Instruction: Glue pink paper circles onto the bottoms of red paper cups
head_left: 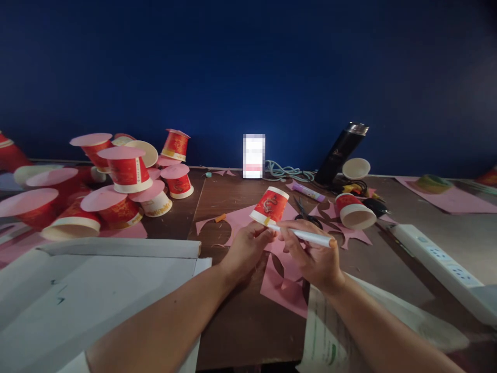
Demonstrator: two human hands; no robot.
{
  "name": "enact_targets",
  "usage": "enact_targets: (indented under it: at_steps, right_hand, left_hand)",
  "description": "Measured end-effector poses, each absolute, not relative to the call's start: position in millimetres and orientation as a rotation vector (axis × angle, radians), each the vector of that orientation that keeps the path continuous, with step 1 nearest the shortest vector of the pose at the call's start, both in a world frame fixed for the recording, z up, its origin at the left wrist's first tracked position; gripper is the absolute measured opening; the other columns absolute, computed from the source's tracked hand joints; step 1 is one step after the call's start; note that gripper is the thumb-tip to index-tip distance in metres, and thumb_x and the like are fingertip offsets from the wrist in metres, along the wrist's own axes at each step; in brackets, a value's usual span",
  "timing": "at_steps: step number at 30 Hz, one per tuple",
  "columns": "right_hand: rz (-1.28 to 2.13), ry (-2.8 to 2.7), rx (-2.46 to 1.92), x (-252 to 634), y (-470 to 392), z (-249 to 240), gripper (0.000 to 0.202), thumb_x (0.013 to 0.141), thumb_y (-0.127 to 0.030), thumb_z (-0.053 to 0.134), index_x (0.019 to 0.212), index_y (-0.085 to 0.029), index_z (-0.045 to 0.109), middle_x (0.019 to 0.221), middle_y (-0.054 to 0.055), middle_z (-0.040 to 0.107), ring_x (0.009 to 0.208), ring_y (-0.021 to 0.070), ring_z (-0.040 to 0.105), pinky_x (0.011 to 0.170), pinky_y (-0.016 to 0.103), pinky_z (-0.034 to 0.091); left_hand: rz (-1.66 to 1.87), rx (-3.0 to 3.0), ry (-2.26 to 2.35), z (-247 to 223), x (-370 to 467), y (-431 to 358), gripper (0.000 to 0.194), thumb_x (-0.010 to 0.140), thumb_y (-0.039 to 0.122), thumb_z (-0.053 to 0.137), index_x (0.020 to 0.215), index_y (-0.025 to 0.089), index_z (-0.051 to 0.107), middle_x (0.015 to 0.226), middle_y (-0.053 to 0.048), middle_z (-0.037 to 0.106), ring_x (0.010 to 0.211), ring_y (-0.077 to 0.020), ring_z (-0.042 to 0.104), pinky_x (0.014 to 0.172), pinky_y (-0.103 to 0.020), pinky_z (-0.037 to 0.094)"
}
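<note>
My left hand (250,246) is closed, its thumb and fingers pinched at the lower rim of a red paper cup (274,203). The cup is upside down and tilted, with a dragon-like print on its side. My right hand (316,259) grips a thick white pen (312,237). The pen's front end lies close to the cup's rim and my left fingertips; its tip is hard to make out. Below my hands lie pink paper offcuts (281,290) with round cut-outs. Dark-handled scissors (306,212) rest just beyond my right hand.
Several red cups topped with pink paper discs (124,173) crowd the left. A white box lid (116,300) lies in front of them. Right are a tipped cup (355,211), purple glue stick (307,192), leaning black flask (339,155) and power strip (438,259). A lit screen (253,155) stands behind.
</note>
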State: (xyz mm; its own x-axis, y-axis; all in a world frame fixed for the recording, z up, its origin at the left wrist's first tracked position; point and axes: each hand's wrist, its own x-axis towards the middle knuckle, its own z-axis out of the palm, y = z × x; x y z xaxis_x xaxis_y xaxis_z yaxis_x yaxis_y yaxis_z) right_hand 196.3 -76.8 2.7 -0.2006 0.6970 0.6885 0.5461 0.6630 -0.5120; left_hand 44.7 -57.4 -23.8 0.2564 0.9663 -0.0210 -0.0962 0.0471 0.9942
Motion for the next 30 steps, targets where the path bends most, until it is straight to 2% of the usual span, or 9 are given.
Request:
enact_targets:
  at_steps: [8,15,22,30]
  right_hand:
    - [0.106,-1.764,-1.077,197.0,-74.9,2.1,0.015,0.088,-0.019,0.057,0.100,-0.018,0.067,0.082,0.004,0.069,0.068,0.0151,0.067,0.067,0.030,0.054]
    - [0.190,-1.815,-1.065,195.5,-77.0,3.6,0.013,0.089,-0.021,0.056,0.095,-0.018,0.067,0.080,0.004,0.069,0.054,0.0114,0.063,0.053,0.025,0.051]
    - [0.188,-1.824,-1.070,197.3,-76.8,2.3,0.013,0.089,-0.021,0.055,0.096,-0.019,0.067,0.081,0.004,0.069,0.057,0.0128,0.063,0.052,0.026,0.051]
    - [0.158,-1.808,-1.081,197.8,-75.5,2.5,0.013,0.089,-0.021,0.056,0.096,-0.018,0.067,0.083,0.005,0.070,0.066,0.0151,0.067,0.058,0.027,0.053]
  left_hand:
    - [1.030,1.158,1.022,-18.9,45.6,-60.7,0.030,0.077,0.043,0.061,0.080,0.013,0.066,0.086,-0.008,0.065,0.085,-0.0196,0.058,0.084,-0.034,0.042]
    - [1.040,1.174,0.958,-21.5,45.1,-58.5,0.028,0.076,0.042,0.062,0.076,0.014,0.063,0.085,-0.007,0.064,0.085,-0.0200,0.058,0.082,-0.034,0.043]
    - [1.035,1.178,0.943,-20.5,44.7,-58.9,0.027,0.078,0.041,0.061,0.080,0.014,0.066,0.085,-0.007,0.065,0.084,-0.0192,0.058,0.083,-0.033,0.042]
    - [1.044,1.112,0.940,-18.7,45.6,-60.4,0.029,0.076,0.042,0.063,0.082,0.014,0.067,0.085,-0.007,0.066,0.086,-0.0190,0.059,0.085,-0.033,0.042]
